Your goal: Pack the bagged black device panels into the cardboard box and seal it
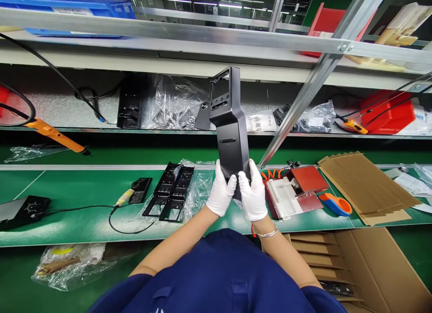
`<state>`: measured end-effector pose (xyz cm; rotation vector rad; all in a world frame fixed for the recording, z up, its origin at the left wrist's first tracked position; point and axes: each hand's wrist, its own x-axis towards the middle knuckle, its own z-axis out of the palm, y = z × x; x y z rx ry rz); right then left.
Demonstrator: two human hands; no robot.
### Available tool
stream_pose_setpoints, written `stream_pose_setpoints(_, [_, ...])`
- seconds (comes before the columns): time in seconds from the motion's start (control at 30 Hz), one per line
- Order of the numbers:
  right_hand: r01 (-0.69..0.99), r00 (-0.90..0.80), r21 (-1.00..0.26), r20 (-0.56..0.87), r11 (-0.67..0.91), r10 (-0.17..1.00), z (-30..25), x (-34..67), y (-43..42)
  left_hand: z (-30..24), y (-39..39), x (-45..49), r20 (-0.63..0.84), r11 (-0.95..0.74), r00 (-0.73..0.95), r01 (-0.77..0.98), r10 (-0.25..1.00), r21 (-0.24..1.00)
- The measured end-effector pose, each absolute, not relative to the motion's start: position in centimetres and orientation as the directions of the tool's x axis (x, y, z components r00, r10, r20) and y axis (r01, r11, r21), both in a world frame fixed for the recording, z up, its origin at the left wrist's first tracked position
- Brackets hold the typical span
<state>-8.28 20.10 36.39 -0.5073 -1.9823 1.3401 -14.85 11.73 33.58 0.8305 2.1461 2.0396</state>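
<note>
Between both gloved hands I hold a long black device housing (232, 142), raised above the bench and nearly upright. Its top end has a rectangular opening with a row of round holes below it. My left hand (221, 191) grips the lower left side, thumb on the face. My right hand (252, 194) grips the lower right side the same way. To the left, black plastic frames (171, 189) lie on the bench beside clear plastic bags (202, 182). Right of my hands sits a red and white fixture (288, 196).
An orange electric screwdriver (57, 136) hangs at left, above a black control box (25, 212). A yellow-handled tool (124, 197) lies on the bench. Cardboard sheets (364, 187) and an orange-blue tape dispenser (335, 204) are at right. Below stands an open carton (378, 259). A metal post (303, 97) slants overhead.
</note>
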Motion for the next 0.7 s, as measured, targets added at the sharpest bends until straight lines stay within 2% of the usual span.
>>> stream_pose_setpoints(0.17, [-0.035,-0.683,-0.931,0.289,0.365,0.671,35.5,-8.7,20.5,33.1,11.3,-15.6,0.261,0.14,-0.861,0.352,0.437,0.926])
stream_pose_setpoints(0.27, [-0.023,-0.677,-0.94,0.266,0.341,0.686,35.0,-8.8,20.3,32.6,11.0,-15.9,0.23,0.182,-0.87,0.336,0.436,0.924])
stream_pose_setpoints(0.33, [-0.041,-0.684,-0.954,0.244,0.297,0.688,34.7,-8.8,20.2,32.7,10.8,-15.8,0.256,0.134,-0.862,0.344,0.437,0.929])
stream_pose_setpoints(0.43, [-0.111,-0.714,-0.979,0.197,0.169,0.672,34.6,-8.9,20.0,33.5,10.5,-15.9,0.287,-0.045,-0.847,0.3,0.447,0.953])
stream_pose_setpoints(0.5, [-0.166,-0.744,-0.985,0.159,0.051,0.649,34.8,-8.7,20.0,34.4,10.5,-16.3,0.219,-0.181,-0.873,0.154,0.436,0.971])
stream_pose_setpoints(0.57, [-0.186,-0.801,-0.981,0.12,-0.054,0.587,35.2,-8.2,20.1,35.1,10.7,-17.1,0.071,-0.316,-0.905,-0.072,0.42,0.946])
stream_pose_setpoints(0.63, [-0.161,-0.893,-0.977,0.084,-0.14,0.441,35.5,-7.4,20.1,35.6,10.9,-18.3,-0.107,-0.42,-0.896,-0.305,0.432,0.855])
stream_pose_setpoints(0.7, [-0.119,-0.969,-0.971,0.068,-0.207,0.236,35.7,-6.6,20.0,35.5,11.2,-19.4,-0.257,-0.47,-0.854,-0.474,0.453,0.745])
